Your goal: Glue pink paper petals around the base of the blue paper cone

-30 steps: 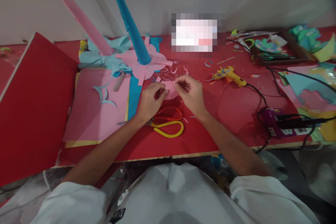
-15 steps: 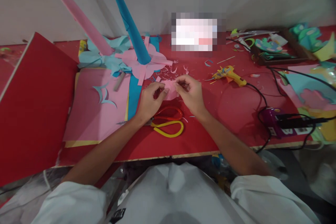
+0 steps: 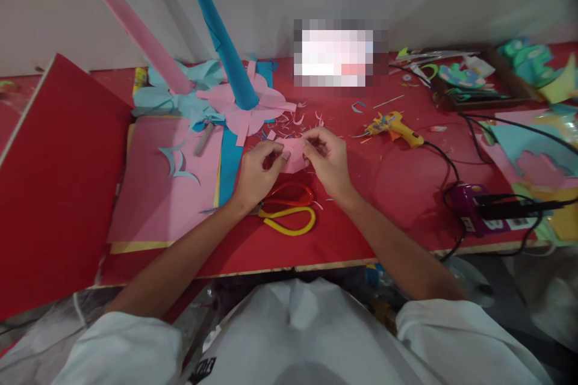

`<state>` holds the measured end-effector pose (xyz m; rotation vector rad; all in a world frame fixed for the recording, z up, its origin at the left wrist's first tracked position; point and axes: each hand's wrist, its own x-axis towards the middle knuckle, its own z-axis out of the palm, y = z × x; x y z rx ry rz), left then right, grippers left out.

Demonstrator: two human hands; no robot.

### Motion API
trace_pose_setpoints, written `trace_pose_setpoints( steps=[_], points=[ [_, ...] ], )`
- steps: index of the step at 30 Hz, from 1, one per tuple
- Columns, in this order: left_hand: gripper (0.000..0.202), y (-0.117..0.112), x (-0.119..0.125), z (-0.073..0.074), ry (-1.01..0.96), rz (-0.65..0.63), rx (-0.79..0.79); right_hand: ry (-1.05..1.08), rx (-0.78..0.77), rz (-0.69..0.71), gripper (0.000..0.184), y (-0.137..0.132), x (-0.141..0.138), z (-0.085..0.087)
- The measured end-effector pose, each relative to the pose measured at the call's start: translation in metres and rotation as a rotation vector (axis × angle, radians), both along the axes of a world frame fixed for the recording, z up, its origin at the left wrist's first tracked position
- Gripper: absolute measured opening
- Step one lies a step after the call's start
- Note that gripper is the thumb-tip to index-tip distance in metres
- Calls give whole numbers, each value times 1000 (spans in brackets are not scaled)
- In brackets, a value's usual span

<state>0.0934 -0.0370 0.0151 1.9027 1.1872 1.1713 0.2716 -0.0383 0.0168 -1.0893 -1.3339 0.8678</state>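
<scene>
A small pink paper piece [image 3: 293, 153] is pinched between both hands just above the red table [image 3: 397, 216]. My left hand [image 3: 256, 173] grips its left edge with curled fingers. My right hand [image 3: 329, 159] grips its right edge, fingers closed. Below the hands lie scissors with a red handle [image 3: 291, 194] and scissors with a yellow handle [image 3: 291, 221]. Pink paper scraps [image 3: 293, 121] are scattered just beyond the hands.
A pink sheet stack [image 3: 167, 183] and a red board [image 3: 54, 186] lie left. A blue paper tube [image 3: 223, 48] and a pink tube [image 3: 139, 33] lean at the back. A yellow glue gun [image 3: 392, 127], cables and a purple power strip [image 3: 478, 210] sit right.
Both hands have stayed on the pink piece, shifting only slightly; my right fingers have moved a little closer to the left hand.
</scene>
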Motion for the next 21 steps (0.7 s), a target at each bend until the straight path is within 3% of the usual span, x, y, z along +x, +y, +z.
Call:
trace_pose_setpoints(
  steps=[10,21],
  points=[
    [26,0,1,2,23,13,16,-33,-4,-27,29,-1,1,-1],
    [37,-2,2,4,-9,22,-24,-108,29,-59,44,-4,1,4]
  ],
)
